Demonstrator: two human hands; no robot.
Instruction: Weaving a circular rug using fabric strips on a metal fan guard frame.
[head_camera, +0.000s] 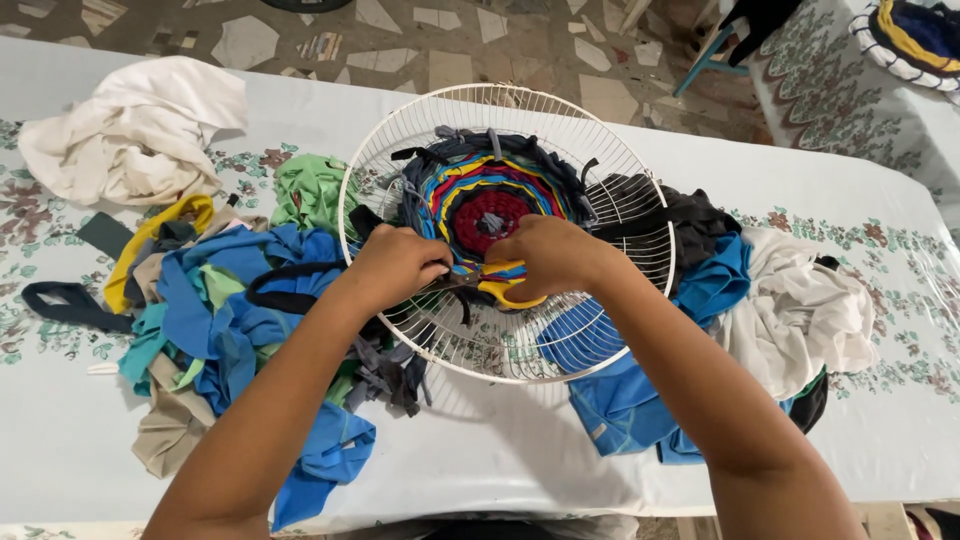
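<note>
Right hand (555, 255) gripping yellow scissors (500, 285), left hand (400, 265) pinching a strip, woven rag round (490, 200) fills only the wire fan guard's (600, 345) centre.

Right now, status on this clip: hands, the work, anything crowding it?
Right hand grips yellow-handled scissors; left hand pinches a dark fabric strip. Both over the woven round on the white wire fan guard. Fabric scraps piled all round it.

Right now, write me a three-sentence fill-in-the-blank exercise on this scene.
1. The right hand holds scissors with ____ handles.
2. The round weaving of coloured fabric strips sits inside a white wire ____.
3. The left hand works above a heap of mostly ____ cloth scraps.

Missing words: yellow; fan guard; blue
</note>
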